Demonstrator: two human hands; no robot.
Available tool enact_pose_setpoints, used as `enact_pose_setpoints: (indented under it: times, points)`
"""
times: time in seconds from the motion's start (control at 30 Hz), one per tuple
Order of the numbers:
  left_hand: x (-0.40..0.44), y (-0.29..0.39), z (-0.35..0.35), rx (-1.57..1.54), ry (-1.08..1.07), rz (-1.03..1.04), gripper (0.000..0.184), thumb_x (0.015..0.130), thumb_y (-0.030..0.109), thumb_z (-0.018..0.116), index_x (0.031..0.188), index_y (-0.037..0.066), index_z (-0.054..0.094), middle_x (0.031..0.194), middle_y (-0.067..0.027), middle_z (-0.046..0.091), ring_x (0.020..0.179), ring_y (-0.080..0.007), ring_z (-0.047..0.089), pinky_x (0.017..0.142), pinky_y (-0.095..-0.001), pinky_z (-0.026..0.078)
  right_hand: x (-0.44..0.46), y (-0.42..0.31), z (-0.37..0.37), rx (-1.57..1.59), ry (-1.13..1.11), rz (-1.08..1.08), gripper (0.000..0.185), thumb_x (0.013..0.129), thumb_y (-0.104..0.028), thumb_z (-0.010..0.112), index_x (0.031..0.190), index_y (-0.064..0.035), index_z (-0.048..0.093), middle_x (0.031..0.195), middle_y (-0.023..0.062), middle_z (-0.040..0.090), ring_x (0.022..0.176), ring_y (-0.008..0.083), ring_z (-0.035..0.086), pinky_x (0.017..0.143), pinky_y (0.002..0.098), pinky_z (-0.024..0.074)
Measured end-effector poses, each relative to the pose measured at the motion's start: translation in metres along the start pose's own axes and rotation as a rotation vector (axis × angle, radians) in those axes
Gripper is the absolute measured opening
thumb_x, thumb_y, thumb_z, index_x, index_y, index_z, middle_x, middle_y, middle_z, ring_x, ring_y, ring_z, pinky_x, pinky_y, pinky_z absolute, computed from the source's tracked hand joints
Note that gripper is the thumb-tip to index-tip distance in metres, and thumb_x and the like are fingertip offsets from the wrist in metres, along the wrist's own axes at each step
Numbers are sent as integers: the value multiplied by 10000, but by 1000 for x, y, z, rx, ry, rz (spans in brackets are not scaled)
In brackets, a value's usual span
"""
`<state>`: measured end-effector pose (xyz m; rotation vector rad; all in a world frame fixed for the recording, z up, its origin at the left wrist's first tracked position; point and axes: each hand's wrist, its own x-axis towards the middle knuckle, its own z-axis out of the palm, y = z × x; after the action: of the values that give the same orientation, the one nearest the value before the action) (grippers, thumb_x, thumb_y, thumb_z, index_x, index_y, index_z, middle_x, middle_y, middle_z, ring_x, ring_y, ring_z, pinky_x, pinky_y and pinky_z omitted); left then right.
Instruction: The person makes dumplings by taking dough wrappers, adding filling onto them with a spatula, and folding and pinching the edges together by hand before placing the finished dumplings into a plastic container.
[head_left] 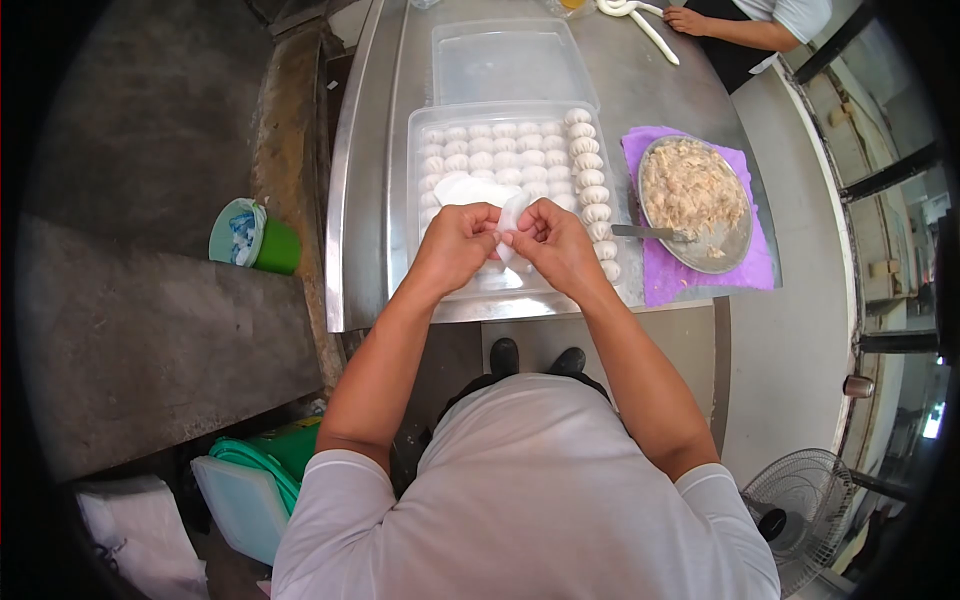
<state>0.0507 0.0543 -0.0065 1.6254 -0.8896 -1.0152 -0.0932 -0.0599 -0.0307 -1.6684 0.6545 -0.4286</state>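
Observation:
Above the near part of a clear plastic tray (412, 150), my left hand (462, 250) and my right hand (548, 240) pinch a thin white sheet (513, 212) between thumbs and fingertips. Whether it is dough or paper I cannot tell. Just beyond my left fingers lies a flat white piece (462, 188) on top of the tray's contents. Rows of round white buns (505, 145) fill the tray. Along its right side runs a column of pleated buns (590, 178), close to my right hand.
To the right, a metal bowl of filling (695, 195) rests on a purple cloth (655, 285), with a flat spatula (645, 232) across its rim. A plastic lid (510, 60) lies behind the tray. Another person's hand (685, 20) is near a dough rope (655, 38). A green bin (275, 248) stands left.

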Motion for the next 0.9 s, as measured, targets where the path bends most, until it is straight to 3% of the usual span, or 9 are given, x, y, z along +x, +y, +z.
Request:
enact_pose_setpoints:
  times: [0.1, 0.2, 0.43, 0.73, 0.8, 0.9]
  points:
    - [0, 0, 3, 30, 46, 31, 218, 910, -22, 600, 1090, -31, 722, 835, -67, 721, 712, -93, 640, 663, -261, 534, -1, 0, 0, -2, 9, -8, 172, 843, -95, 732, 909, 11, 614, 781, 46, 631, 700, 110, 559, 645, 270, 486]
    - [1, -3, 4, 40, 50, 34, 221, 906, -25, 599, 1090, -29, 722, 830, -72, 723, 705, -98, 643, 662, -266, 537, -1, 1, 0, 14, 13, 8, 168, 846, -88, 727, 918, 11, 612, 796, 45, 630, 709, 104, 559, 648, 265, 485]
    - [4, -3, 4, 95, 43, 36, 230, 891, -29, 602, 1088, -33, 720, 842, -82, 732, 699, -106, 646, 662, -279, 537, -1, 5, -2, 115, -15, 8, 132, 843, -16, 707, 928, 6, 609, 810, 36, 627, 715, 88, 562, 652, 246, 487]
    - [5, 0, 4, 83, 27, 21, 233, 887, -31, 594, 1087, -50, 713, 882, -105, 741, 724, -126, 677, 682, -283, 552, -4, 1, -4, 97, -6, 25, 162, 838, -33, 724, 943, 0, 606, 829, 24, 617, 739, 80, 559, 665, 239, 483]
    - [4, 5, 4, 121, 12, -18, 230, 904, -47, 584, 1099, -51, 707, 909, -55, 716, 768, -84, 628, 709, -255, 539, -2, 8, -2, 149, -5, 43, 162, 835, -31, 722, 944, -2, 606, 832, 23, 614, 743, 82, 558, 672, 240, 483]
    - [4, 9, 4, 119, 9, -18, 232, 903, -45, 583, 1100, -54, 704, 912, -58, 716, 768, -85, 628, 708, -254, 538, 0, 15, -1, 216, -7, 69, 171, 828, -28, 721, 952, -7, 604, 841, 21, 607, 747, 86, 553, 683, 239, 483]
